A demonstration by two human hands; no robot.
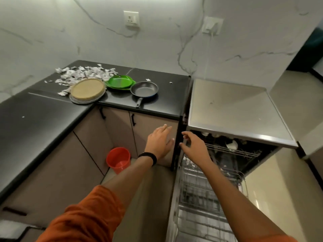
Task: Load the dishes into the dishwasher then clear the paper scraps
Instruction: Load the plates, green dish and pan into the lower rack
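On the black counter lie a stack of round plates (87,90) with a tan one on top, green plates (120,81) and a small dark frying pan (144,89). Paper scraps (82,73) are strewn behind the plates. To the right stands the dishwasher (232,109) with its front open and its wire racks (199,191) pulled out. My left hand (160,143) hovers with fingers spread in front of the cabinet beside the dishwasher. My right hand (194,146) reaches to the dishwasher's left edge, fingers relaxed, holding nothing.
An orange bucket (118,158) stands on the floor in the cabinet corner. Some white scraps and a white dish (232,145) lie in the upper rack. Beige cabinet doors with black handles run under the counter. Tiled floor lies right of the dishwasher.
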